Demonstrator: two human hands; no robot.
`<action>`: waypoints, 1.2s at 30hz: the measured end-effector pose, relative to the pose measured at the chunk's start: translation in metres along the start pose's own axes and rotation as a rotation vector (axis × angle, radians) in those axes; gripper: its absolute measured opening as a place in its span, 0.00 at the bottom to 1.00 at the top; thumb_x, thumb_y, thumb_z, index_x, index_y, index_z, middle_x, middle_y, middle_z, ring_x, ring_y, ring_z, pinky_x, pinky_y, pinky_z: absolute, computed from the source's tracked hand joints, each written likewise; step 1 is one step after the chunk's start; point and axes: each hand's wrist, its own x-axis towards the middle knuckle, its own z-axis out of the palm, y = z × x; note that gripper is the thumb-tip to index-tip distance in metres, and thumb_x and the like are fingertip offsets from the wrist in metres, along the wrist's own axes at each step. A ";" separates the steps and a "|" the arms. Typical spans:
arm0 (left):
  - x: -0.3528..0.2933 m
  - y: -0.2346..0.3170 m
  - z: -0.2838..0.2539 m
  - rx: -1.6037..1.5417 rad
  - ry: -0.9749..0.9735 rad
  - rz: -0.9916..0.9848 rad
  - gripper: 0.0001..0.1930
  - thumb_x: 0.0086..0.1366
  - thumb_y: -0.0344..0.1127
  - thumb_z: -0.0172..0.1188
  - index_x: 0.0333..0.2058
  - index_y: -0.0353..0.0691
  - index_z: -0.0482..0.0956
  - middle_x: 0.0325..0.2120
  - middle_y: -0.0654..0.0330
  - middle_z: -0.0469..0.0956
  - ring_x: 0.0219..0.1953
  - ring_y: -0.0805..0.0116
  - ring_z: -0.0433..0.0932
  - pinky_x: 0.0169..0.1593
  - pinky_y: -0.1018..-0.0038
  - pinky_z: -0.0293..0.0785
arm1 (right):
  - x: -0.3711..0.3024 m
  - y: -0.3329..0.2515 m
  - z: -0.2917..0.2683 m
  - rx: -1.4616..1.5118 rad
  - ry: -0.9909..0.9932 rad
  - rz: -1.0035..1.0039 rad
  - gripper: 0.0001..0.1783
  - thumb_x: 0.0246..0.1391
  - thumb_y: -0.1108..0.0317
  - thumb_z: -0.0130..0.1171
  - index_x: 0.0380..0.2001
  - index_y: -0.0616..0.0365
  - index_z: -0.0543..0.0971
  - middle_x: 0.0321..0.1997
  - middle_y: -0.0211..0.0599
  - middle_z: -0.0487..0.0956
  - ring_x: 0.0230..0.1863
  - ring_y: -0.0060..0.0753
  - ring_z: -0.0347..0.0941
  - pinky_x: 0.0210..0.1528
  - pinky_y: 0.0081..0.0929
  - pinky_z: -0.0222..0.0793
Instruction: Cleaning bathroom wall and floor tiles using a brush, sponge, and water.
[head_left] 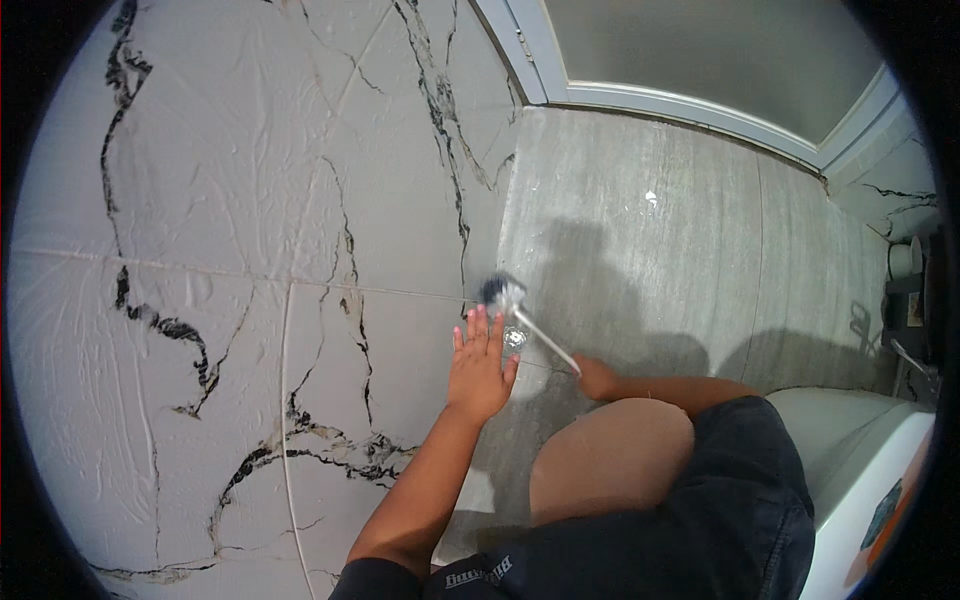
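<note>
My right hand [597, 379] is closed round the end of a white-handled scrubbing brush [545, 340]. The brush's dark and white bristle head [503, 291] meets the foot of the marbled wall, where it joins the grey floor. My left hand [481, 368] lies flat with fingers stretched, apparently against the white tiled wall [400, 340], just below the brush head. Beside its fingers a round shiny metal floor drain [515, 339] shows in the floor.
Wet streaks run down the wall tiles. Grey floor tiles [690, 230] extend to a framed frosted door [700, 60] at the far side. A white toilet [860, 440] stands close on my right, with a dark holder or bin [910, 305] beyond it. My bare knee [612, 455] is near my right arm.
</note>
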 end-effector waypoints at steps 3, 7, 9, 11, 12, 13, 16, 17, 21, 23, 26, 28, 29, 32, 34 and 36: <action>0.006 0.003 0.012 0.015 -0.062 -0.001 0.34 0.63 0.41 0.52 0.63 0.33 0.51 0.65 0.40 0.44 0.68 0.46 0.44 0.67 0.52 0.38 | 0.051 -0.012 -0.037 0.054 0.108 0.047 0.16 0.54 0.70 0.47 0.47 0.57 0.71 0.41 0.54 0.76 0.44 0.53 0.73 0.44 0.45 0.66; 0.011 0.009 0.017 0.088 -0.124 0.005 0.35 0.64 0.42 0.50 0.65 0.35 0.49 0.66 0.43 0.43 0.69 0.51 0.42 0.68 0.57 0.36 | 0.135 -0.028 -0.104 0.101 0.538 -0.025 0.11 0.53 0.69 0.48 0.39 0.62 0.71 0.36 0.58 0.76 0.40 0.60 0.73 0.40 0.49 0.68; 0.009 0.010 0.017 0.083 -0.118 0.003 0.35 0.64 0.42 0.51 0.65 0.35 0.49 0.66 0.43 0.42 0.69 0.51 0.42 0.68 0.57 0.36 | 0.130 -0.026 -0.093 0.106 0.412 0.016 0.10 0.53 0.69 0.48 0.38 0.62 0.71 0.36 0.58 0.76 0.40 0.61 0.73 0.41 0.49 0.68; 0.007 0.008 0.017 0.069 -0.105 -0.011 0.35 0.64 0.42 0.51 0.65 0.35 0.48 0.66 0.43 0.42 0.69 0.50 0.42 0.68 0.57 0.36 | 0.095 -0.018 -0.054 0.117 0.321 -0.068 0.12 0.53 0.70 0.48 0.41 0.63 0.72 0.37 0.58 0.76 0.39 0.61 0.73 0.41 0.50 0.68; 0.006 0.007 0.018 0.057 -0.090 -0.017 0.35 0.64 0.42 0.51 0.65 0.35 0.48 0.66 0.43 0.41 0.69 0.50 0.42 0.68 0.57 0.36 | 0.068 -0.010 -0.030 0.126 0.237 -0.008 0.14 0.55 0.65 0.49 0.43 0.60 0.72 0.40 0.58 0.75 0.45 0.61 0.71 0.45 0.51 0.66; 0.006 0.006 0.020 0.062 -0.107 -0.023 0.35 0.64 0.42 0.51 0.65 0.35 0.48 0.66 0.43 0.41 0.69 0.50 0.42 0.68 0.56 0.36 | 0.041 -0.003 -0.008 0.052 0.158 0.007 0.14 0.54 0.66 0.49 0.43 0.60 0.72 0.40 0.55 0.76 0.45 0.57 0.72 0.46 0.49 0.65; 0.002 0.004 0.031 0.058 -0.147 -0.027 0.36 0.64 0.43 0.50 0.65 0.35 0.47 0.66 0.43 0.41 0.69 0.50 0.41 0.68 0.56 0.36 | 0.014 0.009 0.012 0.101 -0.088 0.108 0.16 0.54 0.67 0.49 0.45 0.61 0.71 0.42 0.55 0.75 0.45 0.54 0.72 0.47 0.46 0.65; 0.001 0.004 0.035 0.050 -0.160 -0.031 0.36 0.64 0.43 0.50 0.65 0.35 0.47 0.66 0.43 0.41 0.69 0.49 0.41 0.68 0.56 0.36 | 0.023 0.010 0.004 0.110 -0.077 0.120 0.17 0.54 0.68 0.47 0.47 0.62 0.70 0.45 0.56 0.74 0.47 0.54 0.72 0.48 0.46 0.65; -0.012 0.008 0.048 0.017 -0.131 0.008 0.37 0.62 0.43 0.53 0.64 0.34 0.48 0.65 0.39 0.43 0.68 0.46 0.43 0.67 0.53 0.38 | 0.122 -0.001 -0.072 0.191 0.085 0.180 0.13 0.58 0.65 0.45 0.41 0.62 0.70 0.29 0.53 0.76 0.24 0.53 0.72 0.31 0.46 0.69; -0.014 0.006 0.047 0.018 -0.121 -0.004 0.36 0.62 0.42 0.52 0.64 0.34 0.48 0.65 0.39 0.43 0.68 0.46 0.43 0.67 0.53 0.38 | 0.152 -0.009 -0.088 0.412 0.199 0.273 0.14 0.57 0.65 0.46 0.41 0.64 0.70 0.29 0.52 0.76 0.22 0.54 0.72 0.27 0.45 0.69; -0.018 0.002 0.038 0.006 -0.105 -0.046 0.36 0.63 0.42 0.52 0.65 0.35 0.48 0.65 0.39 0.43 0.68 0.46 0.43 0.67 0.53 0.37 | 0.127 -0.010 -0.063 0.048 0.103 0.124 0.13 0.56 0.66 0.46 0.41 0.64 0.70 0.33 0.53 0.77 0.29 0.55 0.74 0.32 0.46 0.69; -0.018 -0.001 0.035 -0.006 -0.105 -0.070 0.36 0.63 0.42 0.51 0.65 0.35 0.47 0.66 0.40 0.42 0.68 0.46 0.42 0.67 0.53 0.36 | 0.068 -0.003 -0.022 0.121 0.023 0.170 0.14 0.55 0.66 0.48 0.42 0.62 0.72 0.41 0.54 0.76 0.41 0.52 0.73 0.44 0.45 0.67; -0.018 -0.001 0.034 -0.011 -0.119 -0.082 0.36 0.64 0.43 0.50 0.65 0.36 0.46 0.66 0.41 0.41 0.68 0.47 0.41 0.68 0.54 0.35 | 0.039 0.001 -0.004 0.030 -0.050 0.107 0.15 0.54 0.65 0.50 0.44 0.62 0.71 0.36 0.51 0.76 0.39 0.50 0.73 0.46 0.45 0.66; -0.022 -0.001 0.035 -0.038 -0.130 -0.103 0.36 0.64 0.43 0.50 0.65 0.36 0.46 0.66 0.41 0.41 0.69 0.47 0.40 0.68 0.54 0.34 | 0.002 0.004 0.014 0.268 -0.270 0.174 0.18 0.54 0.64 0.53 0.45 0.64 0.71 0.40 0.51 0.74 0.44 0.44 0.71 0.49 0.43 0.64; -0.024 0.001 0.038 -0.052 -0.122 -0.114 0.36 0.64 0.43 0.50 0.65 0.35 0.46 0.66 0.40 0.41 0.68 0.46 0.41 0.68 0.53 0.35 | 0.022 -0.001 -0.004 0.447 -0.189 0.191 0.18 0.54 0.63 0.54 0.43 0.65 0.70 0.34 0.49 0.74 0.37 0.42 0.73 0.41 0.42 0.68; -0.024 0.002 0.038 -0.044 -0.112 -0.118 0.36 0.63 0.42 0.51 0.65 0.35 0.47 0.65 0.38 0.43 0.68 0.45 0.42 0.67 0.52 0.36 | 0.071 -0.014 -0.035 0.439 -0.200 0.307 0.18 0.54 0.61 0.55 0.39 0.68 0.72 0.26 0.45 0.73 0.24 0.40 0.72 0.26 0.40 0.69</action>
